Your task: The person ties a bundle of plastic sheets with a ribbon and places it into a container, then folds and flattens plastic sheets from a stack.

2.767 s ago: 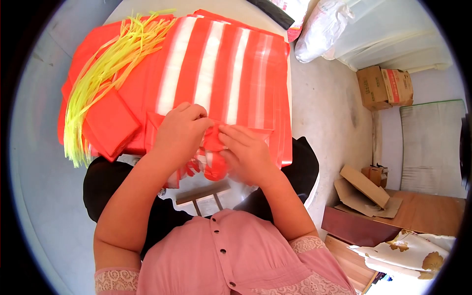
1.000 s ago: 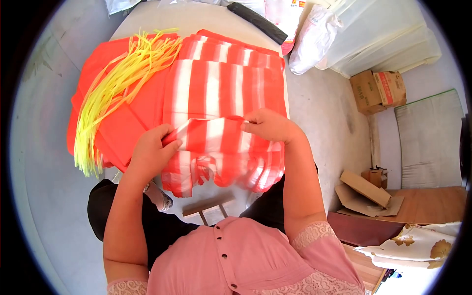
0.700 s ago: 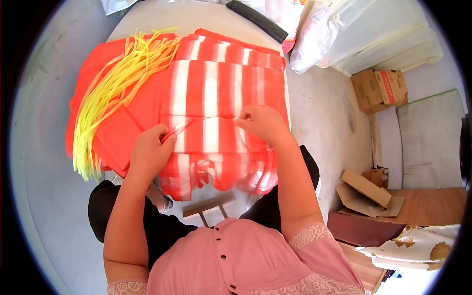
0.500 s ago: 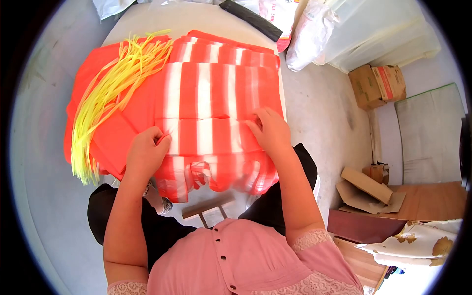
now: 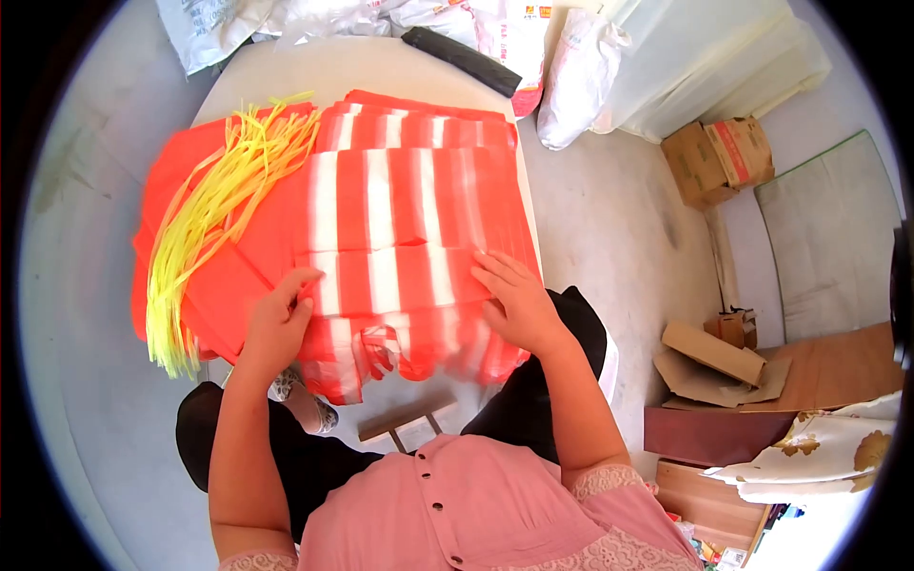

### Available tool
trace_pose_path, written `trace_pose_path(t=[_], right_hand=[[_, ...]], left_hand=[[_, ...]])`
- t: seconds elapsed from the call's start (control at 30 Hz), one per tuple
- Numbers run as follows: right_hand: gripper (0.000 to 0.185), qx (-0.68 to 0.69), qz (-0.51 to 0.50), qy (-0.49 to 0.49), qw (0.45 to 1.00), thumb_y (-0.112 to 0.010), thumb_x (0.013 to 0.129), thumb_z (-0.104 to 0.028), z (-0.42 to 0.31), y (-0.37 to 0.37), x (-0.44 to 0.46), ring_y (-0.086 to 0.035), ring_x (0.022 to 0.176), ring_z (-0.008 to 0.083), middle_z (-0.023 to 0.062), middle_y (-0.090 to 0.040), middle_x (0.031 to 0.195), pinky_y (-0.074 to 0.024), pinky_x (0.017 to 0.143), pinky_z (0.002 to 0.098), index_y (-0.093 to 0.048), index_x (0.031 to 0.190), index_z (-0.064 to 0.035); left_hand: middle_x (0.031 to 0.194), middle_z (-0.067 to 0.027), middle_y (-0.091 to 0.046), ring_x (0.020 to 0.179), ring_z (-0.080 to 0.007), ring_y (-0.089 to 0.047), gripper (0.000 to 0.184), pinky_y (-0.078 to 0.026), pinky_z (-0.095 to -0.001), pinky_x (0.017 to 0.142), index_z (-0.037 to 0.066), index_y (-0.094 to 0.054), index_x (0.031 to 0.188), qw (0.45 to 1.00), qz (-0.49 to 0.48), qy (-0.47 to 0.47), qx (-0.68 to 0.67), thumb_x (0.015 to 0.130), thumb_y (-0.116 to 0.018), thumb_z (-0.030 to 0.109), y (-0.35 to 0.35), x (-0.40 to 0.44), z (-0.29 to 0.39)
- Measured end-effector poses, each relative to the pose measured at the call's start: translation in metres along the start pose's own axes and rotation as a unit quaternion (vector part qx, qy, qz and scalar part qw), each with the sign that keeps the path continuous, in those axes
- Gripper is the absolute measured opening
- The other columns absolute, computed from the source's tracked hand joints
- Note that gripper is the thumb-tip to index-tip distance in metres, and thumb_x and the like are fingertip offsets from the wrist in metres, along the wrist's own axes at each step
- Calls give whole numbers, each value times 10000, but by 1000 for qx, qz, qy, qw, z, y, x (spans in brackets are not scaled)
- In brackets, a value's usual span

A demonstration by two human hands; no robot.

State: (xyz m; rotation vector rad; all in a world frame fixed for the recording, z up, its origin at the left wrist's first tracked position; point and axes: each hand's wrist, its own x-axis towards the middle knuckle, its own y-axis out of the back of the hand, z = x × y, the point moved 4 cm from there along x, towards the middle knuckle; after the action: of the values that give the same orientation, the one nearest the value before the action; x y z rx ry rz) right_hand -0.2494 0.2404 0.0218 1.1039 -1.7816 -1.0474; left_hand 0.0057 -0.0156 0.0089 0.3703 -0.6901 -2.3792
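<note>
A stack of red-and-white striped thin plastic bags lies across the table in front of me, its loose, crinkled ends hanging over the near edge. My left hand rests at the stack's left side, thumb and fingers apart. On the right side, my right hand lies on the stripes with its fingers stretched out. Plain red material sits left of the stripes, and a bundle of yellow strips is draped over it. Neither hand has anything gripped between its fingers.
A dark roll lies at the table's far edge, beside white printed sacks. A wrapped white bundle stands to their right. Cardboard boxes and an opened carton are off to the right. A wooden stool shows below.
My left hand has loosened from a pinch, its fingers now apart. My right hand has come down and flattened onto the stripes. The whole view has shifted slightly.
</note>
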Motion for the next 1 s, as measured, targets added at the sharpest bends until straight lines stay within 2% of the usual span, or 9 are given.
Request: trace_pose_path(t=[0.07,0.1,0.23,0.53,0.63,0.73,0.83,0.93,1.0], right_hand=[[512,-5,-19,-14,1000,-657,832,3,0,3,3,-513,1420,339,96,-579,1534,-452,1165,438,-665,1343,-32],[513,-13,-25,-18,999,-647,832,13,-2,4,5,-518,1412,340,94,-582,1530,-455,1161,437,-664,1343,-32],[515,-72,-31,-12,997,-621,839,50,0,-1,6,-537,1381,336,84,-591,1517,-475,1139,432,-669,1343,-43],[448,-78,2,21,997,-601,850,42,-1,12,-1,-586,1320,348,110,-679,1384,-500,1093,427,-706,1276,-53],[334,-59,-49,-67,995,-639,929,19,1,28,1,-587,1315,347,69,-687,1384,-518,1062,424,-707,1244,-70],[260,-11,-53,-73,996,-676,931,-32,5,40,0,-584,1322,352,91,-701,1337,-508,1072,436,-708,1188,-53],[303,8,-2,-10,1000,-738,892,-85,-19,45,0,-575,1335,358,113,-684,1334,-497,1086,450,-685,1188,-46],[468,-34,-26,63,997,-748,856,-117,-38,21,8,-548,1351,362,111,-635,1422,-458,1127,443,-658,1311,-55],[523,-36,-15,71,997,-723,843,-51,-32,5,9,-528,1385,364,105,-596,1484,-462,1126,453,-636,1359,-61]], left_hand=[[952,-168,-704,871,-273,-686,410,-550,-374,833,86,-658,1351,998,-29,-58,-16,943,-685,70,-1,-4,-4],[1042,-168,-702,990,-309,-679,456,-545,-379,921,91,-693,1338,997,-22,-67,-44,886,-716,35,-2,-7,-1],[1076,-159,-679,1087,-364,-619,524,-508,-440,980,74,-694,1323,995,-6,-95,39,809,-689,-31,4,-15,17],[1016,-122,-616,1008,-338,-590,457,-512,-427,893,77,-732,1257,976,57,-165,134,830,-656,-66,-1,-12,12],[1020,-115,-586,1019,-321,-567,392,-506,-406,890,69,-757,1184,981,80,-153,88,834,-651,-75,3,-15,15],[1034,-107,-568,1048,-310,-548,334,-496,-398,904,58,-768,1112,979,99,-159,85,830,-657,-81,8,-15,15],[1020,-101,-553,1051,-307,-535,310,-486,-409,917,52,-767,1063,976,106,-172,77,810,-665,-96,10,-12,15],[1093,-101,-584,1119,-325,-543,302,-484,-423,959,46,-767,1036,974,108,-180,81,790,-676,-106,12,-11,17],[1193,-102,-620,1204,-340,-534,297,-477,-430,1012,39,-764,1024,971,121,-191,79,781,-678,-108,11,-12,19]])
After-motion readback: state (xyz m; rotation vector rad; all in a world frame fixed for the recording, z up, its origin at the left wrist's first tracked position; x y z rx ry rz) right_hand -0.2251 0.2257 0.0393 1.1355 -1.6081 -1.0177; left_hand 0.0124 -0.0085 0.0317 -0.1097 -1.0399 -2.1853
